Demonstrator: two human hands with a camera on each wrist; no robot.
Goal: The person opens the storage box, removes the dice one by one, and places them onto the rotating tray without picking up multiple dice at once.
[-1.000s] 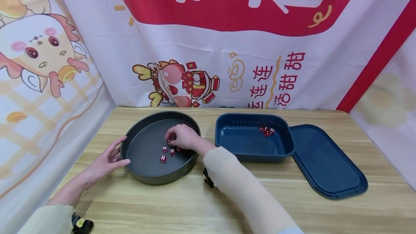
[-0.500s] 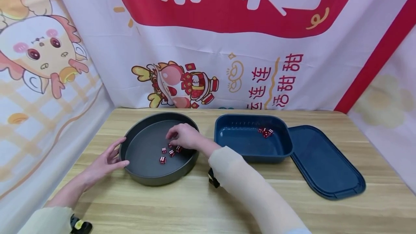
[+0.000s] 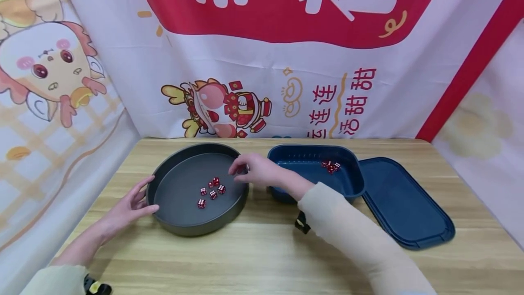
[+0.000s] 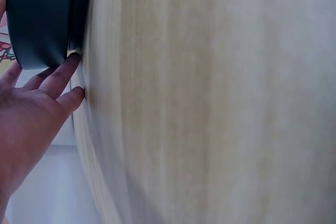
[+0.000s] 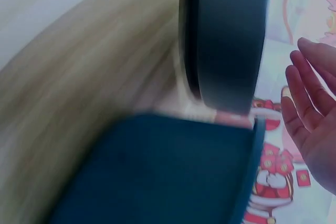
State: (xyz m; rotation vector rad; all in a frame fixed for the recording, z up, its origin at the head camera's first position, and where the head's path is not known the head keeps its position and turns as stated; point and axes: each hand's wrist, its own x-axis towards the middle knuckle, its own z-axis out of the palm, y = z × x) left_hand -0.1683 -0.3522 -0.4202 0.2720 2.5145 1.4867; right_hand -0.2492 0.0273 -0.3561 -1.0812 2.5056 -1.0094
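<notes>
A round dark grey pan (image 3: 180, 208) stands on the table, with several red dice (image 3: 213, 195) grouped on its floor. My left hand (image 3: 127, 206) rests against the pan's left outer wall, thumb and fingers spread apart along it. In the left wrist view its fingertips are at the pan's lower edge. My right hand (image 3: 259, 170) is over the gap between the pan's right rim and a blue rectangular box (image 3: 319, 181). Its fingers are loosely bent, and no die shows between them in the head or right wrist view. More red dice (image 3: 330, 166) lie in the box's far right corner.
A flat blue lid (image 3: 409, 204) lies to the right of the box, close against it. The wooden table (image 3: 254, 258) ends at a printed cloth (image 3: 286, 58) hung behind it, with further cloth at both sides.
My right hand has left the dice and moved right, over the pan's rim. A die it covered now shows in the group. My left hand stays at the pan's wall.
</notes>
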